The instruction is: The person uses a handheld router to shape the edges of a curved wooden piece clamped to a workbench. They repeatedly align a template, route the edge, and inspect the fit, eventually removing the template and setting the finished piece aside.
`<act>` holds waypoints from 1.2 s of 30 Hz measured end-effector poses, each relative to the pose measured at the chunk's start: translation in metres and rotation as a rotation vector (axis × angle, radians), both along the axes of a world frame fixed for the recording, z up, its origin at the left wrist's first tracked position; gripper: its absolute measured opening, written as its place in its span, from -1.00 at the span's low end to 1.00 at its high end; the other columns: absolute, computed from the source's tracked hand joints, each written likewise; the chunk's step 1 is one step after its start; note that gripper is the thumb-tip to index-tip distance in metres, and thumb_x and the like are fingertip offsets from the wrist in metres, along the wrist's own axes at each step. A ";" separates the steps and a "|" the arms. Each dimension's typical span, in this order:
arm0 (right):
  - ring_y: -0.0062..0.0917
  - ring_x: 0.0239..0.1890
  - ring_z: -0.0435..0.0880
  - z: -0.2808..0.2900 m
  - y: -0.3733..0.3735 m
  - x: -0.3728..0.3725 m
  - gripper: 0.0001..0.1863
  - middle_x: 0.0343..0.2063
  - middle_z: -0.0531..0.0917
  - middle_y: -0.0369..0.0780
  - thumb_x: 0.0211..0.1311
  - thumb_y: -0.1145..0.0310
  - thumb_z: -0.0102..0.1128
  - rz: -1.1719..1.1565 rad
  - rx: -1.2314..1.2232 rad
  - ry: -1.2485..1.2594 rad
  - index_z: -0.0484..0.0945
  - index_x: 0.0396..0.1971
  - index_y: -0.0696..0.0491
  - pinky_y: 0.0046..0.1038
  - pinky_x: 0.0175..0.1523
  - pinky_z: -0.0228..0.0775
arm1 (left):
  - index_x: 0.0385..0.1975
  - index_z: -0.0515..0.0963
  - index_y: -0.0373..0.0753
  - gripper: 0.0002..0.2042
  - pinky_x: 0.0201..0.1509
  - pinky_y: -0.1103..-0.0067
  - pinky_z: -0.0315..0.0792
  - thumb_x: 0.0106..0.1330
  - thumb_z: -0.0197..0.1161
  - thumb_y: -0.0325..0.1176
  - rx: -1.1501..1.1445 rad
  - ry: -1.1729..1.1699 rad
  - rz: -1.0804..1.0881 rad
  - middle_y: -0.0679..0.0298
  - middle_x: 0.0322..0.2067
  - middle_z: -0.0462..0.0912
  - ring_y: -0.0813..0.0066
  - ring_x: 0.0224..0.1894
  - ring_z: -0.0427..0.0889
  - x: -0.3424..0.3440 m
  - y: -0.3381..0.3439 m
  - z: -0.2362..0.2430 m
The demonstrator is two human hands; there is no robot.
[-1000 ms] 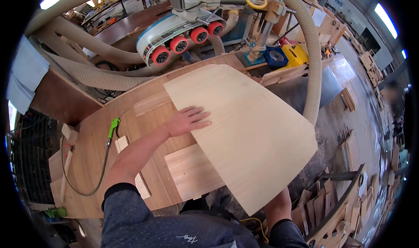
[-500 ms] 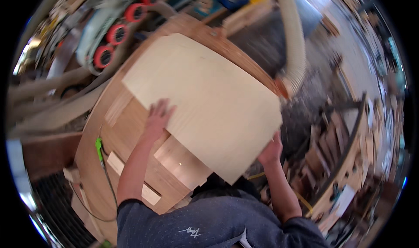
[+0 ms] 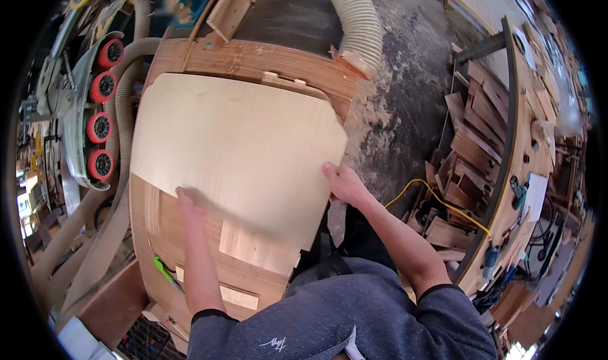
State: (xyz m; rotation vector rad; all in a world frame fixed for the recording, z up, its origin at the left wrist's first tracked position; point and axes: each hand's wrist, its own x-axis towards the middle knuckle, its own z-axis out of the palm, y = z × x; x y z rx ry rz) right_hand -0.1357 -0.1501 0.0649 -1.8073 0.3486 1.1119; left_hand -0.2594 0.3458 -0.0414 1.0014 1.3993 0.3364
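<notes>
A pale thin wooden panel [image 3: 247, 148] with cut-off corners covers the far part of the wooden worktable [image 3: 253, 258]. My left hand [image 3: 192, 207] is closed on its near edge, left of the middle, with most of the fingers hidden. At the panel's right side my right hand [image 3: 344, 184] grips the edge, thumb on top and fingers underneath. The panel's near right corner sticks out past the table toward my body. Below the near edge a lighter board [image 3: 250, 246] shows partly on the table.
Left stands a machine with red-rimmed rollers [image 3: 104, 88] beside ribbed hoses. Another thick hose [image 3: 361, 31] comes down at the far right table corner. A bright green air gun [image 3: 163, 270] lies on the table's left. Right, wood offcuts [image 3: 478, 132] lie under a long bench [image 3: 506, 170].
The panel has turned counterclockwise in view along with the table and surroundings. My left hand, spread before, now closes on the near edge; my right hand has moved up and left in view.
</notes>
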 end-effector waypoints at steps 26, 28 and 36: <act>-0.06 0.02 0.70 -0.020 -0.007 0.111 -0.54 -0.17 0.74 0.01 0.17 0.06 0.42 0.270 -0.362 -0.613 0.67 -0.15 0.16 -0.11 0.10 0.52 | 0.22 0.43 -0.41 -0.42 -0.19 0.29 0.60 0.52 0.29 0.02 0.053 0.163 -0.367 0.13 0.04 0.64 0.24 -0.08 0.68 0.027 0.028 0.024; -0.07 0.01 0.70 -0.019 -0.007 0.111 -0.55 -0.16 0.74 0.01 0.15 0.07 0.42 0.287 -0.374 -0.616 0.68 -0.17 0.16 -0.12 0.10 0.52 | 0.25 0.41 -0.38 -0.43 -0.15 0.34 0.59 0.53 0.26 0.02 0.052 0.197 -0.380 0.17 0.07 0.63 0.28 -0.03 0.66 0.028 0.024 0.027; -0.08 -0.07 0.70 -0.024 -0.020 0.103 -0.56 -0.22 0.72 -0.01 0.09 0.10 0.46 0.149 -0.324 -0.618 0.69 -0.20 0.17 -0.18 0.06 0.53 | 0.22 0.46 -0.32 -0.47 -0.18 0.41 0.55 0.57 0.18 0.06 0.071 0.217 -0.440 0.25 0.04 0.66 0.39 -0.07 0.65 0.023 0.013 0.027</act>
